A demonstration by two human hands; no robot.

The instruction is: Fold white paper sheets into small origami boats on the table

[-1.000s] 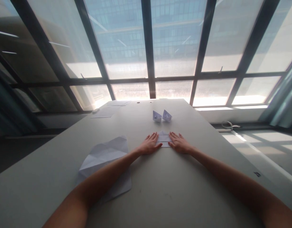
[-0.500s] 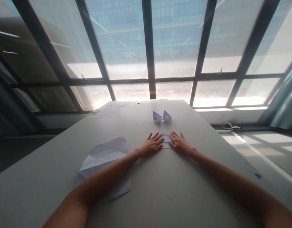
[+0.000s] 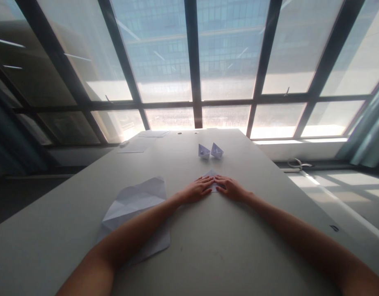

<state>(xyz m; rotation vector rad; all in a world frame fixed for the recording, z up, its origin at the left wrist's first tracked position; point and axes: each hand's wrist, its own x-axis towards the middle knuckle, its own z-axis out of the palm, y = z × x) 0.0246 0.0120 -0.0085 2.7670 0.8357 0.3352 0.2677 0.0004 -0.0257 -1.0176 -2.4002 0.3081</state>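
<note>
A folded white sheet of paper [image 3: 211, 173] lies on the table, its pointed top showing beyond my fingers and a small strip between my hands. My left hand [image 3: 197, 189] rests flat on its left side, fingers stretched out. From the right, my right hand [image 3: 230, 188] lies over the other side, fingers extended and their tips meeting those of the left. Both hands cover most of the paper. Just beyond stand two folded paper boats, a left one [image 3: 203, 152] and a right one [image 3: 217, 151], side by side.
A large creased paper sheet [image 3: 136, 199] lies left of my hands, partly under my left forearm. Flat sheets [image 3: 134, 144] are at the table's far left. The white table [image 3: 201, 246] reaches toward the windows [image 3: 226, 49]. A coiled cable [image 3: 295, 164] lies off its right side.
My hands have drawn together over the folded paper, and the right fingers now point left rather than spreading forward. Less of the paper shows between them. The boats have not moved.
</note>
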